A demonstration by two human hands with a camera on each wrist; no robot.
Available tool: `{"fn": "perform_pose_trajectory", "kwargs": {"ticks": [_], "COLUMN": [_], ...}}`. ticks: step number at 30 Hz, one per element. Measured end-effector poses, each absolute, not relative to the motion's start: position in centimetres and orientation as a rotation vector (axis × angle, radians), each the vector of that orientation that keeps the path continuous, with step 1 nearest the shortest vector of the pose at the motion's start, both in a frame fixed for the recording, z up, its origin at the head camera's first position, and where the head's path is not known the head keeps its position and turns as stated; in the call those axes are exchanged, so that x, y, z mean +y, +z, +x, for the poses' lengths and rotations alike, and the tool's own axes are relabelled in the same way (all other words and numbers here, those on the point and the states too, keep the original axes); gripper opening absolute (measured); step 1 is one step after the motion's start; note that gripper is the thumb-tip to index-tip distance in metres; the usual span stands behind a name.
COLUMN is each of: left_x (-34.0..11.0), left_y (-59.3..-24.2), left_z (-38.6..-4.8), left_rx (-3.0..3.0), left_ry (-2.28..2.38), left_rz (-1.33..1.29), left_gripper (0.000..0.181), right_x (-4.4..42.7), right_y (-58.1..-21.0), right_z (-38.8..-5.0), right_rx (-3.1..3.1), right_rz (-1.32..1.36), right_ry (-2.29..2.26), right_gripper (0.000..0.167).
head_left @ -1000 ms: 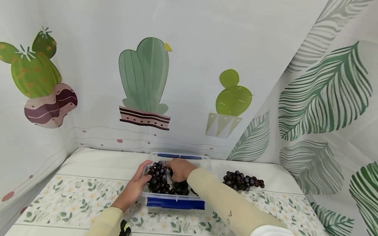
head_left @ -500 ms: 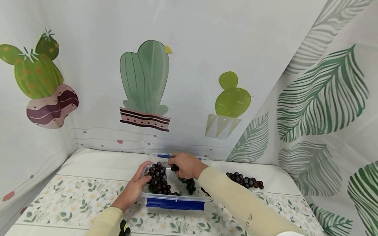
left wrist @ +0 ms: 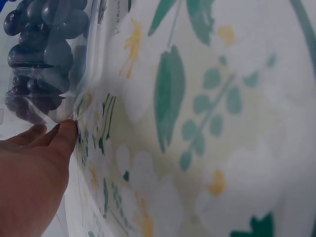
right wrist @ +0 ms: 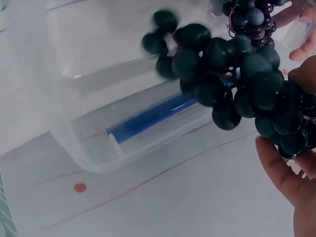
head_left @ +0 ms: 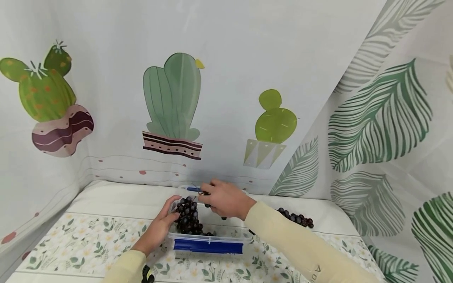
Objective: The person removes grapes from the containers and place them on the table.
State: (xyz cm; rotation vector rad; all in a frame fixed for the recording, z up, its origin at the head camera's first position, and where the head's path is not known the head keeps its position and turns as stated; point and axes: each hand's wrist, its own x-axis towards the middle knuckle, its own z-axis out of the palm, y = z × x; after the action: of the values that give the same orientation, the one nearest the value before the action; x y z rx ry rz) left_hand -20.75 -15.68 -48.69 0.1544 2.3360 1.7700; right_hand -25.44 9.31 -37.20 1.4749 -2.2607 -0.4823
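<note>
A clear plastic box (head_left: 226, 238) with blue latches stands on the cloth. My left hand (head_left: 155, 232) grips its left side, and in the left wrist view the fingers (left wrist: 64, 138) touch the outer wall. Near the thumb, a bunch of dark grapes (head_left: 187, 218) sits in the left part of the box. Over the back right of the box, my right hand (head_left: 226, 198) holds another bunch by one end. In the right wrist view this held bunch of dark grapes (right wrist: 222, 74) hangs above the box, thumb and fingers around it. The head view hides most of it.
To the right of the box, a third bunch of grapes (head_left: 297, 218) lies partly behind the right sleeve (head_left: 293, 239). A floral cloth (head_left: 88, 239) covers the table. Behind it hangs a white backdrop (head_left: 226, 118) printed with cacti and leaves.
My right hand has lifted a bunch of grapes from inside the box and shifted up and to the right. The left hand keeps its place on the box.
</note>
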Motion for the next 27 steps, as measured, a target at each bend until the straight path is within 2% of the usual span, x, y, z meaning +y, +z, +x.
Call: {"fn": "perform_pose_trajectory", "kwargs": {"ticks": [9,20,27], "left_x": [-15.8,-16.0,-15.9], "left_y": [-48.9,-48.6,-48.5], "left_z": [-20.6,-20.5,-20.6], "left_rx": [2.353,2.376,2.361], "left_ry": [1.761,1.732,1.734], "left_rz": [0.166,0.166,0.167], "left_gripper": [0.054,0.053,0.053], "right_x": [10.1,11.6,14.1], "right_y": [-37.0,-34.4,-32.9], "right_z": [-24.3,-23.4,-22.5], "right_rx": [-2.077,-2.047,-1.963], "right_rz": [1.474,1.497,1.548], "right_ry": [-0.589,-0.599,-0.629], "right_gripper": [0.019,0.023,0.010]}}
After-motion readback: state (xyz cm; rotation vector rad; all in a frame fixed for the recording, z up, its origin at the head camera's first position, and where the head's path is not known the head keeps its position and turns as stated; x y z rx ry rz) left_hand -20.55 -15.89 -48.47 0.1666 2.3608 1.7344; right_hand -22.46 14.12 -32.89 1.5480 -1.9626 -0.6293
